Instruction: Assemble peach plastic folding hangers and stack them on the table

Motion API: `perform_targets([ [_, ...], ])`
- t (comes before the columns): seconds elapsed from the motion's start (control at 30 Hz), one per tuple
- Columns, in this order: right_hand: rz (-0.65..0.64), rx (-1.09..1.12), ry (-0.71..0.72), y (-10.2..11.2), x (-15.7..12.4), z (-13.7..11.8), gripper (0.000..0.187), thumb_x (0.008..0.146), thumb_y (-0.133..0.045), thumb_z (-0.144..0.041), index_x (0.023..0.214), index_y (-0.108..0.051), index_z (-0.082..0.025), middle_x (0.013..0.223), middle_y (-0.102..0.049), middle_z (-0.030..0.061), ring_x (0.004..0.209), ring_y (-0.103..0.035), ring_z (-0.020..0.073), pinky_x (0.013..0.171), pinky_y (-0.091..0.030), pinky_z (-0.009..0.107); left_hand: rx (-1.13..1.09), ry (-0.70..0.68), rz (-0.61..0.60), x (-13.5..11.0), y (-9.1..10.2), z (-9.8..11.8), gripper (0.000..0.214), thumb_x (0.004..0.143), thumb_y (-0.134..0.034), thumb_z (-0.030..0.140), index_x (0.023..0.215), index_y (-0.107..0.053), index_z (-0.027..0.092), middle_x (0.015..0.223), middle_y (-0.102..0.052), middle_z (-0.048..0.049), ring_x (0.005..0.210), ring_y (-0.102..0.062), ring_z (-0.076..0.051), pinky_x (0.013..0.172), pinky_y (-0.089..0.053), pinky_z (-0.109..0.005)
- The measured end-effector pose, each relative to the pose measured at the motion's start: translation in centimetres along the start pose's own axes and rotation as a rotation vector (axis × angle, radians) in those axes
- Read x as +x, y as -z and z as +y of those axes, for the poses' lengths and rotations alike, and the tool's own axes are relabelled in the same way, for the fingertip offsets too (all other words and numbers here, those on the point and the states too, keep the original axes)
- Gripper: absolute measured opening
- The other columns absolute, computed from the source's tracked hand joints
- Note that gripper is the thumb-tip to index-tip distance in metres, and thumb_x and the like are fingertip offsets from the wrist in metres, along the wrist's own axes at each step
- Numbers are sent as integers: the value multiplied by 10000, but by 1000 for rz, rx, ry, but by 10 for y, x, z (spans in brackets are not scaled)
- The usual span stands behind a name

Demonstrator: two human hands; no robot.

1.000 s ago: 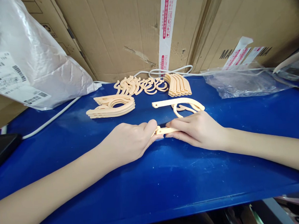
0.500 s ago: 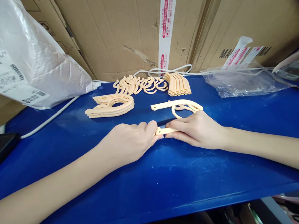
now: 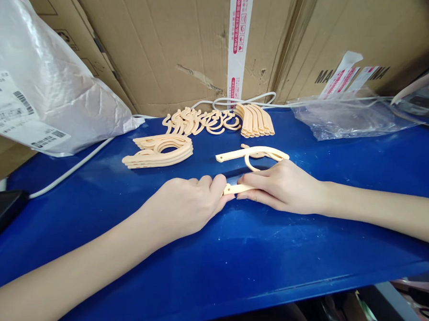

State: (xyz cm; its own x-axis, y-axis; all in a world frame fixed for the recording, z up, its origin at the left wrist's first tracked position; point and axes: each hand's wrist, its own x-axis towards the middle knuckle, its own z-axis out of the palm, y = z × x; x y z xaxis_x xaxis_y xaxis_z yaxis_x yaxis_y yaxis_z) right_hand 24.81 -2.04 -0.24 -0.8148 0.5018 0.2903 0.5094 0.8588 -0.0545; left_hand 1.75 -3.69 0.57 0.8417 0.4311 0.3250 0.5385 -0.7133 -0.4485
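Both my hands meet at the middle of a blue table. My left hand is curled, its fingertips pinching the end of a peach plastic hanger arm. My right hand is closed over the same piece from the right. That piece joins a peach hanger part with a hook, which rises just behind my right fingers. Behind my left hand lies a stack of assembled peach hangers.
At the table's back lie loose peach hooks and a row of curved arms. Cardboard boxes form the back wall. A white bag sits at left, clear plastic at right, a white cable and a dark device far left.
The hanger part behind my right hand has tilted and shifted slightly toward my fingers. Both hands stay pinched on the arm piece in the same place.
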Motion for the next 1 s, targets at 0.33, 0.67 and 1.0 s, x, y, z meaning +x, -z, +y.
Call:
perform_targets([
  [0.33,-24,9,4,2,2,-2,483,1029,-231,-419,892,-611,-155,655,-613,12,490,-493,97,490,-268,242,62,-21,-5,0,3,0,343,992,-319,266,695,-467,177,535,-491,13,409,-514,-144,385,-235,-258],
  [0.67,-64,5,11,2,2,-3,505,1026,-193,-438,868,-582,-158,615,-581,-3,458,-466,101,464,-207,260,138,-34,12,-1,7,4,324,979,-380,292,693,-480,177,533,-469,9,399,-497,-159,367,-268,-261],
  [1.0,-80,1,10,2,4,-3,504,1027,-183,-430,844,-565,-157,584,-551,-13,444,-440,102,478,-224,263,149,-93,51,-1,6,-3,334,974,-360,286,676,-474,186,530,-462,12,419,-495,-158,383,-299,-273],
])
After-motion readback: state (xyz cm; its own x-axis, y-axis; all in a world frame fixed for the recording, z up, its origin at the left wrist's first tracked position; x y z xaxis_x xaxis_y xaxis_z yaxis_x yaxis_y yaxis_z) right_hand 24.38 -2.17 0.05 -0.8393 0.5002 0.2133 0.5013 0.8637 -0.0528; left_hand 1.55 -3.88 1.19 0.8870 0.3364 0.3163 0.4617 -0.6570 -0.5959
